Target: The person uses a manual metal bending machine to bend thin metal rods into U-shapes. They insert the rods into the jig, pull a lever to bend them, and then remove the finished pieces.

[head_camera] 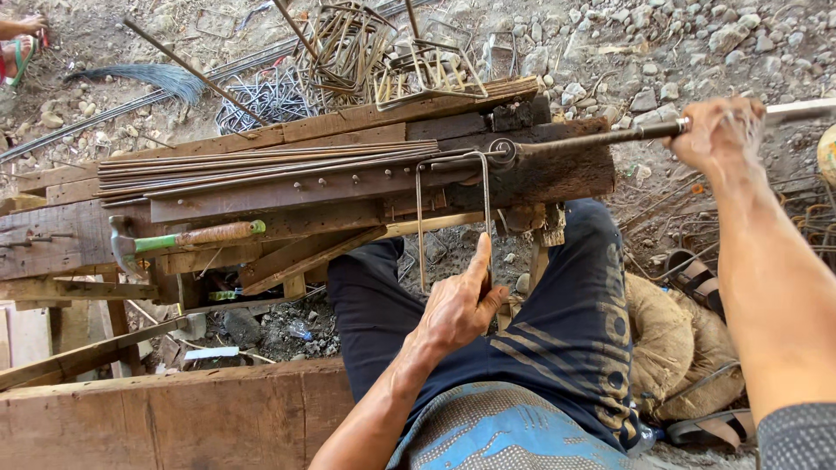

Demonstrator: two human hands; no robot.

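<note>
We have a thin steel rod (453, 187) half-formed into a rectangular loop, hanging off the near edge of the wooden bench (348, 187), with its top corner caught at the bending pin. It looks stiff and springy rather than heavy: light enough to steady with one hand, hard enough that it needs leverage to turn. The bare metal seems rough, not slippery, and nothing about it looks fragile. The best hold, we judge, is on a straight leg well below the bend, where fingers stay away from the pinch point.

Our left hand (457, 305) does just that: its grip is closed around the loop's right leg, thumb pointing up along the wire, forearm coming up from our lap. Above and to the right of that grip, our right hand (718, 130) is wrapped tight around the long bending lever (601, 137), arm stretched nearly straight, the lever running left from the grip to the pin.

Left of the left grip, a hammer (165, 239) rests on the bench, and a bundle of straight rods (261, 165) lies above it. Finished stirrups (418, 61) lie piled beyond.
</note>
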